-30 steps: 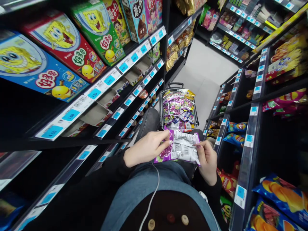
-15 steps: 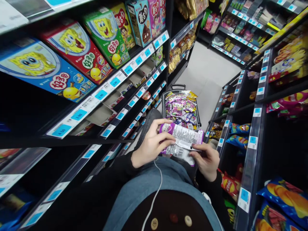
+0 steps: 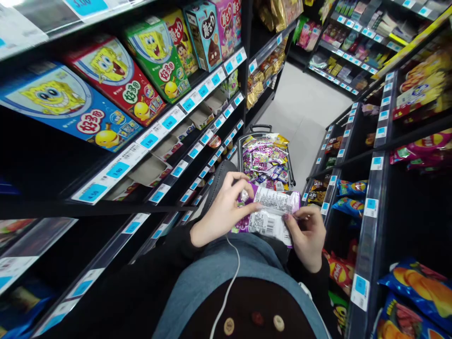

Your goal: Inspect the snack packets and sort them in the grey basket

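A purple and white snack bag (image 3: 270, 214) lies in front of my body, its printed back with a barcode facing up. My left hand (image 3: 226, 207) grips the bag's left end, thumb stretched along the middle seam and fingers curled over the upper edge. At the right end, my right hand (image 3: 306, 235) pinches the bag between thumb and bent fingers. Just beyond the bag stands a black wheeled basket (image 3: 291, 169) piled with purple, white and yellow candy bags (image 3: 263, 157).
Boxed snacks (image 3: 102, 80) line the left shelf, above a strip of price tags (image 3: 169, 122). Chip bags (image 3: 349, 207) fill parts of the right shelf (image 3: 377, 188). A pale floor (image 3: 293, 103) runs ahead between them. A white cable (image 3: 231, 282) hangs over my apron.
My left fingers have lifted and curled at the bag's upper edge, while the thumb has come onto the seam. The raised seam flap now lies flatter. My right hand has shifted slightly right.
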`<state>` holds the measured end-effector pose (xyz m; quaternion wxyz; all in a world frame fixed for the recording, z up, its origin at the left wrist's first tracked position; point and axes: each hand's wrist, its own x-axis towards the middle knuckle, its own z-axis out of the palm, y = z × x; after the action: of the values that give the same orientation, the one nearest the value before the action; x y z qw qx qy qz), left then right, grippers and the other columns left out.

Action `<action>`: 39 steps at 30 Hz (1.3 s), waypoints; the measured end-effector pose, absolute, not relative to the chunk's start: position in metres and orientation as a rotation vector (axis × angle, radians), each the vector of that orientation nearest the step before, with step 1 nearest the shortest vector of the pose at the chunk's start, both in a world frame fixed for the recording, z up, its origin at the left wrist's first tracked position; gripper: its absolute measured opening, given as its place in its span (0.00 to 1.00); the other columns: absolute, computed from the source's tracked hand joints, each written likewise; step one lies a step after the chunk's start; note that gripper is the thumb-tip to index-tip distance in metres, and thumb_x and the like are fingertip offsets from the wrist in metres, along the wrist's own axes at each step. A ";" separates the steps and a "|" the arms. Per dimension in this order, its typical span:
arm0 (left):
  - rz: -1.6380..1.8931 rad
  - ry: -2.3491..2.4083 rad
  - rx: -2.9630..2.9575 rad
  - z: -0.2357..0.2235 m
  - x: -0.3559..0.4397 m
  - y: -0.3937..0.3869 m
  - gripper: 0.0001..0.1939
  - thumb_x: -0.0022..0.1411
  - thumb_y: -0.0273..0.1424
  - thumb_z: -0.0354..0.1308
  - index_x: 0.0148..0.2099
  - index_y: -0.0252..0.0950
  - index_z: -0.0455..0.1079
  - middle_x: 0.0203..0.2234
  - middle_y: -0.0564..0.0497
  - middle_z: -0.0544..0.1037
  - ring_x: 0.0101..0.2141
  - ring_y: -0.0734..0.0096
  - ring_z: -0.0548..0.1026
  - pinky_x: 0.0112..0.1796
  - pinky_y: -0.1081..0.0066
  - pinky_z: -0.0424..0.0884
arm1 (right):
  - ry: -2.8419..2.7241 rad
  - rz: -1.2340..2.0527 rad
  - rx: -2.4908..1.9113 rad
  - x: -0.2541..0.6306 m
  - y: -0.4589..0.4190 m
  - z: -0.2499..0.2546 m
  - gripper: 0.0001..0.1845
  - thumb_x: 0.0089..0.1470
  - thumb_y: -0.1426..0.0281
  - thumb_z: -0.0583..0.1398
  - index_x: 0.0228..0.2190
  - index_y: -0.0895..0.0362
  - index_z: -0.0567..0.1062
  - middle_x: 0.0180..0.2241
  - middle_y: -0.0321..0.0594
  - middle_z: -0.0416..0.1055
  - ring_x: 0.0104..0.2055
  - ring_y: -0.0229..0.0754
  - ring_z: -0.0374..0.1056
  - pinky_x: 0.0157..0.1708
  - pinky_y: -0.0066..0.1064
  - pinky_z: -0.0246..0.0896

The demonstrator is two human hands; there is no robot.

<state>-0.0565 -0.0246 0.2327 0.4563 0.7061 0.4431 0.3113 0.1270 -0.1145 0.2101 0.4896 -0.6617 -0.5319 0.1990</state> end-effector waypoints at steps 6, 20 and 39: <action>0.589 0.920 0.987 0.206 -0.055 -0.024 0.25 0.46 0.35 0.65 0.46 0.29 0.68 0.36 0.45 0.76 0.38 0.62 0.74 0.42 0.62 0.69 | -0.896 0.847 -1.460 0.125 -0.115 0.206 0.26 0.49 0.66 0.61 0.49 0.50 0.61 0.38 0.40 0.70 0.30 0.37 0.69 0.29 0.28 0.64; 0.586 1.112 1.132 0.189 -0.069 -0.016 0.27 0.52 0.49 0.55 0.44 0.31 0.72 0.39 0.43 0.77 0.39 0.60 0.72 0.38 0.66 0.68 | -1.330 0.411 -1.718 0.133 -0.119 0.189 0.12 0.53 0.67 0.57 0.22 0.58 0.71 0.16 0.32 0.63 0.18 0.32 0.56 0.19 0.25 0.50; 0.254 0.559 0.626 0.175 -0.068 -0.030 0.26 0.55 0.29 0.59 0.56 0.32 0.61 0.38 0.40 0.76 0.32 0.59 0.77 0.30 0.64 0.74 | -1.307 0.811 -1.682 0.149 -0.078 0.182 0.24 0.49 0.61 0.59 0.48 0.56 0.68 0.46 0.47 0.70 0.43 0.45 0.68 0.41 0.39 0.65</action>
<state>-0.0682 -0.0303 0.1750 0.9054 0.3033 0.2705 0.1229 0.1486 -0.0777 0.1816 0.4181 -0.6703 -0.5208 0.3234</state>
